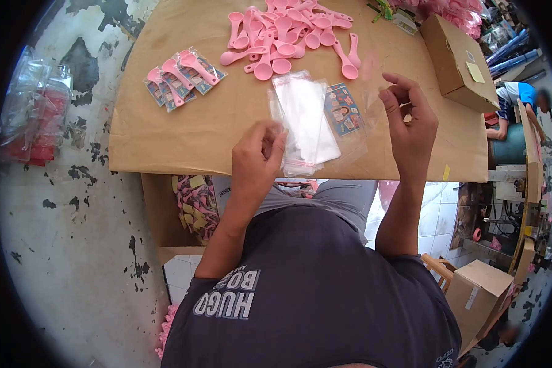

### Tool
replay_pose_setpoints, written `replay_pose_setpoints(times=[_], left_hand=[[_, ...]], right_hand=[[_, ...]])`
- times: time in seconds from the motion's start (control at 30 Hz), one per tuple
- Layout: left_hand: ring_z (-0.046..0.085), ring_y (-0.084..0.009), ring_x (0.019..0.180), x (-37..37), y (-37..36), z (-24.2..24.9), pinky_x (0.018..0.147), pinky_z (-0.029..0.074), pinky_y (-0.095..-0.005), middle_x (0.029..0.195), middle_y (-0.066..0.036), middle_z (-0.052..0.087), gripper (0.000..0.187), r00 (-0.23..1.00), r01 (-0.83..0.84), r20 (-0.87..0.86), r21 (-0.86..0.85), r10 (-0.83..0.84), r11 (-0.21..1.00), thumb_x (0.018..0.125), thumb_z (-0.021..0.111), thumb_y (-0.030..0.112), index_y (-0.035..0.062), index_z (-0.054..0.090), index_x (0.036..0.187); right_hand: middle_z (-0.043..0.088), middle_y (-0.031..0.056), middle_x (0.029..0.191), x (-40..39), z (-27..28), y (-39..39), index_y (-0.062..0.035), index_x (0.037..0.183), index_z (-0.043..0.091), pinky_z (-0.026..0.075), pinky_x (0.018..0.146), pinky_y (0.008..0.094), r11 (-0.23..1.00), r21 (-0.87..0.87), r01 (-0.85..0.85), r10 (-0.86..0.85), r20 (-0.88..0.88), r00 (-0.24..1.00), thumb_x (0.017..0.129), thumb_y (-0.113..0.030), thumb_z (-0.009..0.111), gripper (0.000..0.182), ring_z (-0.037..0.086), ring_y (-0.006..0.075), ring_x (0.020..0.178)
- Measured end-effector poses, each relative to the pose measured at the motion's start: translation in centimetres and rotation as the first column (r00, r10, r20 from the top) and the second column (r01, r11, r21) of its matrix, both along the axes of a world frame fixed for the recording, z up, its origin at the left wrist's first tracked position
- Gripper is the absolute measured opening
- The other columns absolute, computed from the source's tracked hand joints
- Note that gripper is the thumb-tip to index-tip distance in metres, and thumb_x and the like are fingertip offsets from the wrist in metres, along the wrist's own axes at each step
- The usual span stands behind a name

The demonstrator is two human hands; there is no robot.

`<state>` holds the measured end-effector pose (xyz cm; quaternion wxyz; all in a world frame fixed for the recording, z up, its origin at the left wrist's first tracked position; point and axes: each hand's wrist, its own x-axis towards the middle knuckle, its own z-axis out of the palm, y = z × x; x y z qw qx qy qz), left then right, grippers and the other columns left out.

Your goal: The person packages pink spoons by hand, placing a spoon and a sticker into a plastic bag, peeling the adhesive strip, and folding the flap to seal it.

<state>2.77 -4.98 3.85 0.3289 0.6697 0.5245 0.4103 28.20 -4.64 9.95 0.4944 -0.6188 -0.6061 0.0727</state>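
The two hands are well apart over a brown-covered bench (165, 144). The left hand (259, 146) is at the near left edge of a stack of clear bags (303, 116), its thumb and fingers curled toward each other; whether they pinch a bag cannot be told. The stack lies between the hands, its layers slightly fanned, with glare across the upper bags.

The right hand (409, 107) is raised, thumb and forefinger parted at the tips, the other fingers bent. Just beside those tips shows a faint clear film (369, 98). Between this hand and the bags lies a blue printed card (343, 109), close against the stack's right side.

Beyond both hands, a loose heap of pink spoons (282, 49) spreads over the bench. Ahead and to the left of the left hand, a few packets (179, 78) overlap, with pink spoons and printed cards showing. A cardboard box (457, 64) stands ahead and to the right of the right hand. Below the left hand, under the bench edge, an open carton (155, 211) holds small mixed pieces (197, 208).
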Motion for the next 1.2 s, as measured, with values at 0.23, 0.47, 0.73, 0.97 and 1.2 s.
replay_pose_setpoints(times=[0.23,0.47,0.73,0.97,1.2], left_hand=[[0.055,-0.0284,0.111,1.4,0.0,1.1,0.098,0.042,-0.0418,0.126,-0.012,0.065,0.038,0.974,0.138,-0.221,0.439,-0.043,0.888,0.093,0.072,0.016,0.0061,0.065,0.129],[0.055,-0.0260,0.111,2.8,-0.9,1.1,0.097,0.039,-0.0387,0.145,-0.001,0.061,0.040,0.803,0.518,-0.478,0.266,-0.356,0.813,0.090,0.072,0.030,0.0143,0.071,0.127],[0.059,-0.0227,0.102,0.7,0.6,0.5,0.091,0.037,-0.0377,0.132,0.000,0.070,0.028,0.811,0.478,-0.489,0.240,-0.320,0.845,0.090,0.072,0.029,0.0118,0.075,0.112],[0.061,-0.0240,0.090,0.5,1.1,0.8,0.082,0.046,-0.0351,0.116,-0.010,0.074,0.032,0.951,0.309,-0.105,0.313,-0.291,0.898,0.099,0.066,0.033,0.0041,0.074,0.110],[0.068,-0.0240,0.109,2.6,0.5,1.4,0.096,0.054,-0.0377,0.117,-0.016,0.072,0.100,0.620,0.701,0.766,-0.442,-0.172,0.560,0.102,0.011,0.075,-0.0056,0.061,0.133]], right_hand=[[0.069,0.0029,0.083,-1.0,-0.8,-0.6,-0.0047,0.116,0.071,0.041,0.056,0.0257,0.998,-0.025,-0.064,0.062,-0.074,0.995,0.094,-0.005,0.071,0.023,0.060,0.0084,0.069],[0.069,0.0040,0.082,-0.4,-2.3,-1.4,-0.0046,0.117,0.070,0.042,0.057,0.0267,0.997,-0.069,-0.046,0.041,-0.074,0.996,0.094,-0.005,0.071,0.024,0.061,0.0095,0.068],[0.069,0.0025,0.084,2.8,-2.1,-2.1,-0.0051,0.119,0.070,0.040,0.058,0.0259,0.994,-0.037,0.105,-0.107,-0.046,0.993,0.094,-0.006,0.071,0.025,0.059,0.0079,0.070],[0.068,0.0044,0.084,1.6,-1.0,-2.4,-0.0056,0.122,0.069,0.044,0.059,0.0281,0.999,-0.035,-0.029,0.030,0.020,0.999,0.093,-0.005,0.072,0.029,0.061,0.0116,0.070],[0.067,0.0096,0.093,-3.4,-1.0,-2.0,-0.0080,0.124,0.067,0.054,0.070,0.0397,0.932,-0.044,-0.360,0.362,0.162,0.918,0.090,-0.004,0.070,0.034,0.066,0.0257,0.078]])
